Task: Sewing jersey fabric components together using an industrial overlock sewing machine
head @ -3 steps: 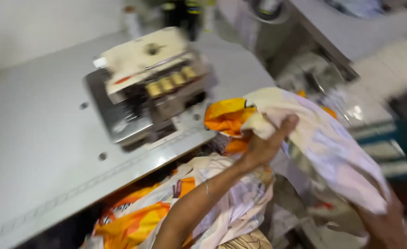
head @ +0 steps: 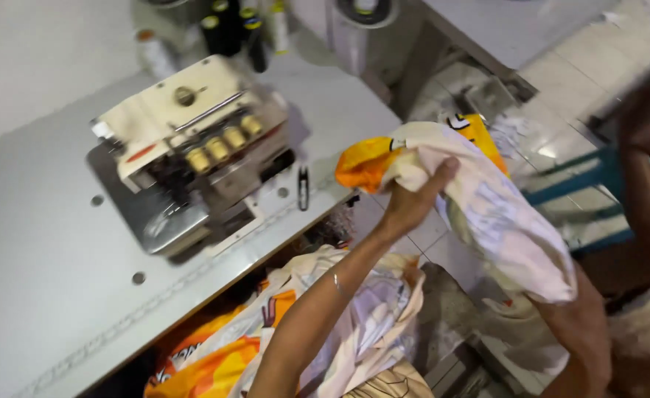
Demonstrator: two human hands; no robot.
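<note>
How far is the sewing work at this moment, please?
Nothing lies under the sewing machine, so no seam is running. In hand: the left hand grips a cream and orange cloth lifted beside the table. The right hand is hidden. More cloth waits piled below the table edge.

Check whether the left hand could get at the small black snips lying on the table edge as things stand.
Probably not at once: the left hand is closed on the orange and cream fabric. The snips lie just beside it on the table, with nothing between, so only that grip hinders it.
</note>
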